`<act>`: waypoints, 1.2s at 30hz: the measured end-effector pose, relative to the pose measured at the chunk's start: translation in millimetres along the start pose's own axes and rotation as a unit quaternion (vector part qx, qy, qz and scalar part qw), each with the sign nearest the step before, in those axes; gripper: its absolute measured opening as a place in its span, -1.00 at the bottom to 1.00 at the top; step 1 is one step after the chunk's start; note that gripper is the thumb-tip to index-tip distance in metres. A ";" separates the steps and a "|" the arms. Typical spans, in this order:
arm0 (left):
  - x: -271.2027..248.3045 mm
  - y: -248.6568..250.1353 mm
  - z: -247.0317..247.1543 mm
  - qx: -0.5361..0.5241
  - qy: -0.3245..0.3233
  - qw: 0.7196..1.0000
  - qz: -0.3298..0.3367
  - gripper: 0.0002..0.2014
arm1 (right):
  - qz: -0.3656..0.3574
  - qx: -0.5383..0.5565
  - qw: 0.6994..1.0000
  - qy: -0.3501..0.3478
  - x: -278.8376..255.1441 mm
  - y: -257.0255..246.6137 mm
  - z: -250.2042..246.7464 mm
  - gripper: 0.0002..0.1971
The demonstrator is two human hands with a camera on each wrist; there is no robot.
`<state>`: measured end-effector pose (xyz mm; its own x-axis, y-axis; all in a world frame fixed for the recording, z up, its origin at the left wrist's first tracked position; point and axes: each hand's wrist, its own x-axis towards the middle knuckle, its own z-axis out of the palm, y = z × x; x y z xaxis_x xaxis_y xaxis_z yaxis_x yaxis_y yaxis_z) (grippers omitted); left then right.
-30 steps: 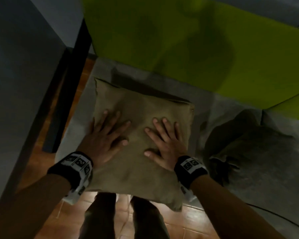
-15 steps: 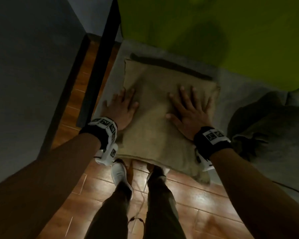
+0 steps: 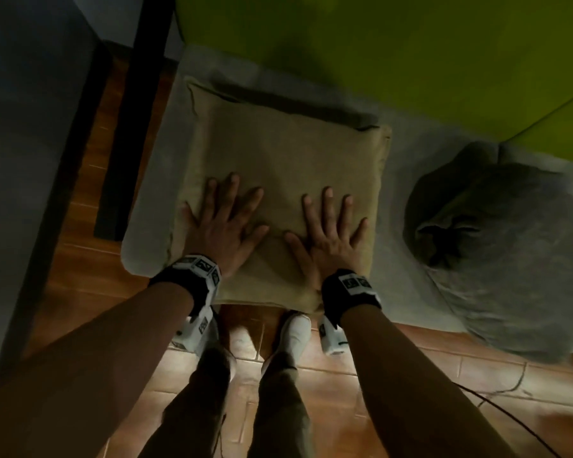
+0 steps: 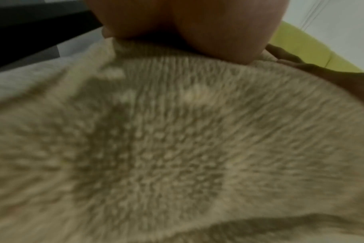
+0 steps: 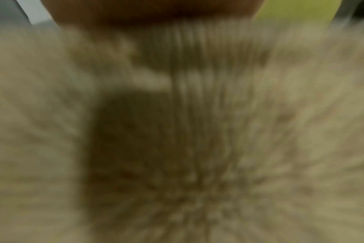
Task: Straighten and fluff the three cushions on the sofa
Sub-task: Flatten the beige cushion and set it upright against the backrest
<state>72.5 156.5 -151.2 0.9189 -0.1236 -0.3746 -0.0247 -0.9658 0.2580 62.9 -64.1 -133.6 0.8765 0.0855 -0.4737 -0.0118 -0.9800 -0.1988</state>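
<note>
Both the left hand [image 3: 224, 226] and the right hand [image 3: 328, 233] press flat, fingers spread, on the tan cushion [image 3: 288, 153] lying on the sofa seat [image 3: 407, 153]. A crumpled grey cushion [image 3: 510, 246] beside it looks untouched; a third is not visible.

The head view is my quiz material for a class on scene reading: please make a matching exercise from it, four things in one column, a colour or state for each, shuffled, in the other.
Things:
1. square tan woven cushion
2. crumpled grey cushion
3. sofa backrest
4. left hand

Descriptions:
A. lime green
B. fingers spread, pressing flat on fabric
C. lies flat on the grey sofa seat, under both palms
D. bunched up, to the right of the right hand

Pairs: 1-C, 2-D, 3-A, 4-B
</note>
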 end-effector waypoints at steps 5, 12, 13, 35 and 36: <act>17.4 3.7 18.6 0.012 -0.016 1.000 -0.010 -0.34 | -0.008 0.016 1.000 -0.022 26.2 16.2 19.4 -0.22; 9.2 10.7 3.9 0.000 -0.039 0.999 -0.026 -0.34 | -0.042 0.051 0.998 -0.002 16.3 15.2 4.5 -0.22; 0.7 14.0 -4.0 0.005 -0.026 0.999 -0.025 -0.33 | -0.045 0.051 0.998 0.013 7.2 13.3 -3.1 -0.21; -27.3 0.3 26.0 -0.019 -0.009 0.996 -0.086 -0.27 | -0.078 0.025 0.996 0.024 -11.5 42.9 63.0 -0.21; -34.9 -2.6 27.4 -0.018 -0.003 0.997 -0.076 -0.26 | -0.084 0.015 0.996 0.025 -19.2 46.6 63.0 -0.20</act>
<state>29.7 157.1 -163.3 0.9088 0.0229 -0.4167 0.1293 -0.9648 0.2289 15.3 -100.0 -187.8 0.8901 0.2374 -0.3891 0.1221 -0.9467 -0.2981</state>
